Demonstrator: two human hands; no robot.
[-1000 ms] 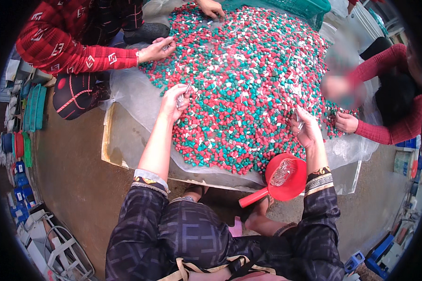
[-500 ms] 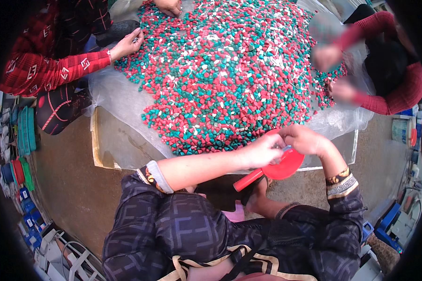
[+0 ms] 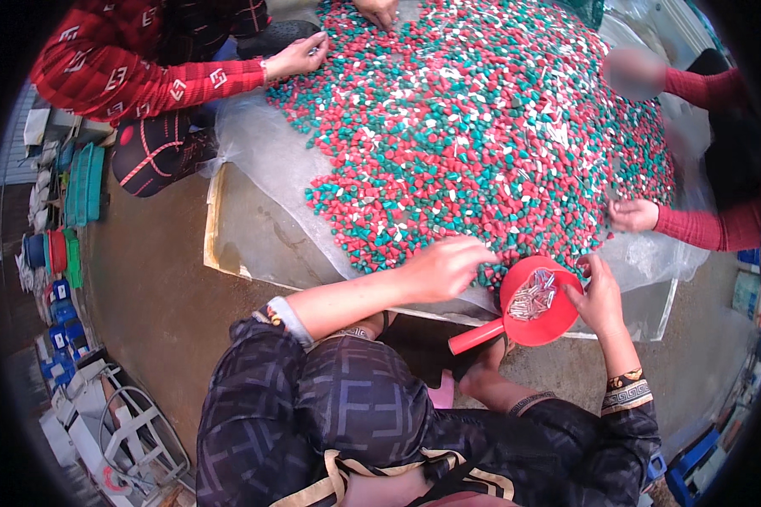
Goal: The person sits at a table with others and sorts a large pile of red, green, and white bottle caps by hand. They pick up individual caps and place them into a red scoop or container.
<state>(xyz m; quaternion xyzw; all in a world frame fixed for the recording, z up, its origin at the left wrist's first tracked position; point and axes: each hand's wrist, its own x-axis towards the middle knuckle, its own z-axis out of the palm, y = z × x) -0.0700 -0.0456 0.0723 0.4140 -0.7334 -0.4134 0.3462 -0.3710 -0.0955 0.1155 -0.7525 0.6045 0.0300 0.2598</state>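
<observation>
The left hand [image 3: 444, 266] has come back from the heap [image 3: 482, 127] to its near edge beside the red scoop [image 3: 537, 300]. The right hand [image 3: 600, 296] has dropped from the heap to the scoop's right rim.

Red scoop [image 3: 539, 302] crowds the hands; bare sheet [image 3: 266, 173] leftward lies open.

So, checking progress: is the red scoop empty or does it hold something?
Not empty: the red scoop holds a small heap of silvery pieces, well short of full.
</observation>
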